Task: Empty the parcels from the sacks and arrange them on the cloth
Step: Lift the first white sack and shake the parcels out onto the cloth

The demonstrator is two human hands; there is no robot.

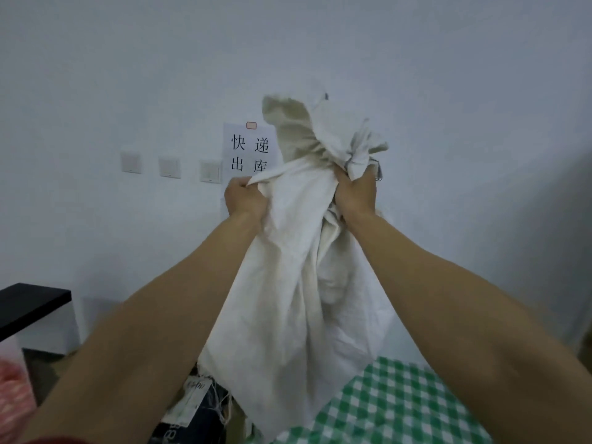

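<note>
Hanging from left hand (245, 198) and right hand (356, 195): white sack (288, 283).

Both hands, left (245, 200) and right (357, 195), grip the white sack (288, 283), raised above the checked cloth (400, 405).

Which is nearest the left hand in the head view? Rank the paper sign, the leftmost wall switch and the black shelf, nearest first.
1. Paper sign, just above the left hand.
2. Leftmost wall switch, farther left.
3. Black shelf, low at far left.
</note>
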